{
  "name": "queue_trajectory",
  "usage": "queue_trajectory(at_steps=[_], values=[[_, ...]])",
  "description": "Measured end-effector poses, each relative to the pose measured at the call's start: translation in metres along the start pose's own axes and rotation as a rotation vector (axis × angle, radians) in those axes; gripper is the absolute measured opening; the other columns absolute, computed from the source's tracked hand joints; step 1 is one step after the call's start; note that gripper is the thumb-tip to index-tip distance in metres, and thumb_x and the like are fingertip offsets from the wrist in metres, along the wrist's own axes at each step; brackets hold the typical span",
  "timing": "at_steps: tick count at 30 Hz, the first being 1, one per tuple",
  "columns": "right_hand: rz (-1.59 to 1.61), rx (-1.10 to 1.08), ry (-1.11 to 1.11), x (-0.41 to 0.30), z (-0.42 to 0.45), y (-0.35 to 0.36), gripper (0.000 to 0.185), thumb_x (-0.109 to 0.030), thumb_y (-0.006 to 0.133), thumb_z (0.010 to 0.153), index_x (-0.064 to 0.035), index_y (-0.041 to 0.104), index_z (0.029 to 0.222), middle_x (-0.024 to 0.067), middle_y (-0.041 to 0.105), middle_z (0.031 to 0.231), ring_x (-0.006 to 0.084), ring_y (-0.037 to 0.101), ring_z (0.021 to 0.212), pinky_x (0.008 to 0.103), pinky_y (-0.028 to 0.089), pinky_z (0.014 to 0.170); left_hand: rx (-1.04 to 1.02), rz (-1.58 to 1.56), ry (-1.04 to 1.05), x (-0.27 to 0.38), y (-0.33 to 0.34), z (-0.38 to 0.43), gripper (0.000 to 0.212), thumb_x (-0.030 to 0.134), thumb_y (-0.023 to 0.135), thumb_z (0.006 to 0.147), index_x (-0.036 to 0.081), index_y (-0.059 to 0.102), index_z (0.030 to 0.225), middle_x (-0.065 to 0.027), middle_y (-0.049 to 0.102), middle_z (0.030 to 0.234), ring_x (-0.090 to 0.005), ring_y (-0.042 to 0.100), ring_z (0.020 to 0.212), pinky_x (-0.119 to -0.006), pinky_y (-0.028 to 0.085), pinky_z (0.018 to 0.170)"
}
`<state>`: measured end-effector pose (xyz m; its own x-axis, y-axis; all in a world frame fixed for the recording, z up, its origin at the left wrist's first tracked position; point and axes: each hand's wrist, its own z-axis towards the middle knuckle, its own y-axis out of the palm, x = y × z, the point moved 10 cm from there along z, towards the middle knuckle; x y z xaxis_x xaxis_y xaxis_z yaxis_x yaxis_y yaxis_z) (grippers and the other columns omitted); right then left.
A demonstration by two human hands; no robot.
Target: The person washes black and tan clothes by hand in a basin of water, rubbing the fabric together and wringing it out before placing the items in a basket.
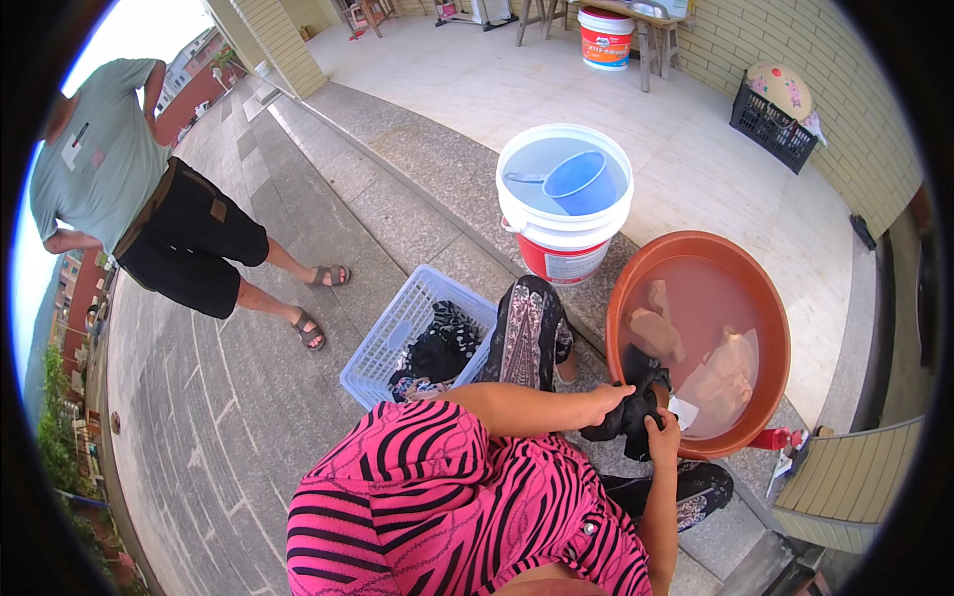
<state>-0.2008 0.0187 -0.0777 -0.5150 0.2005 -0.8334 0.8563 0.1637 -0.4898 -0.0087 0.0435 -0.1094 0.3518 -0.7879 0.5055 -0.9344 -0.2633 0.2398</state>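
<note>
A wet black cloth garment (pixel 642 369) hangs bunched over the near rim of a reddish-brown plastic basin (pixel 774 328). My left hand (pixel 607 404) grips it on one side, and my right hand (pixel 663 436) pinches it on the other, just outside the rim. Cloudy water fills the basin, with beige cloth (pixel 723 372) lying partly under the surface. A small white piece (pixel 683 411), too unclear to name, shows beside my right hand. Folds of the garment hide part of the rim.
A white bucket (pixel 514 201) of water holds a blue dipper (pixel 577 182). Washed-blue plastic basket (pixel 373 354) contains dark patterned clothes (pixel 440 346). A person (pixel 179 216) stands at left. A red bottle-like object (pixel 771 439) lies beside the basin. A black crate (pixel 771 123) stands by the wall.
</note>
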Motion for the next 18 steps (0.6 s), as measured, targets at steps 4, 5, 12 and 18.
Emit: queue_trajectory(at_steps=[4,5,12,18], values=[[0.039,-0.003,0.001,-0.008,0.001,0.004,0.042,-0.015,0.071,0.081,0.0053,0.06,0.117,0.0191,0.065,0.111,0.0282,0.063,0.105,0.0345,0.047,0.093,0.011,-0.023,-0.029,-0.001,-0.006,0.007,0.056,0.038,0.068,0.089,-0.007,0.058,0.121,-0.0149,0.063,0.12,-0.0246,0.061,0.104,-0.037,0.047,0.087],[0.006,0.012,-0.029,-0.013,-0.002,0.003,0.042,-0.015,0.071,0.081,0.0056,0.061,0.116,0.018,0.066,0.108,0.0268,0.063,0.101,0.0339,0.048,0.091,-0.007,-0.042,-0.014,-0.004,-0.005,0.008,0.057,0.039,0.068,0.089,-0.006,0.058,0.122,-0.015,0.063,0.12,-0.0248,0.061,0.104,-0.037,0.047,0.087],[-0.034,0.03,0.007,-0.016,-0.008,-0.009,0.04,-0.017,0.071,0.08,0.0046,0.063,0.112,0.0198,0.067,0.109,0.0302,0.064,0.102,0.0359,0.047,0.092,-0.08,-0.063,-0.074,0.004,0.011,-0.015,0.058,0.04,0.068,0.088,-0.005,0.058,0.122,-0.0163,0.063,0.118,-0.0266,0.064,0.099,-0.039,0.049,0.084],[-0.059,0.011,-0.036,-0.031,-0.011,-0.004,0.036,-0.018,0.071,0.08,0.0029,0.065,0.109,0.0185,0.067,0.105,0.0299,0.064,0.1,0.0359,0.048,0.091,-0.053,-0.05,0.061,0.012,0.0,-0.019,0.065,0.039,0.077,0.081,-0.01,0.057,0.119,-0.0188,0.065,0.113,-0.0262,0.065,0.095,-0.04,0.051,0.08]])
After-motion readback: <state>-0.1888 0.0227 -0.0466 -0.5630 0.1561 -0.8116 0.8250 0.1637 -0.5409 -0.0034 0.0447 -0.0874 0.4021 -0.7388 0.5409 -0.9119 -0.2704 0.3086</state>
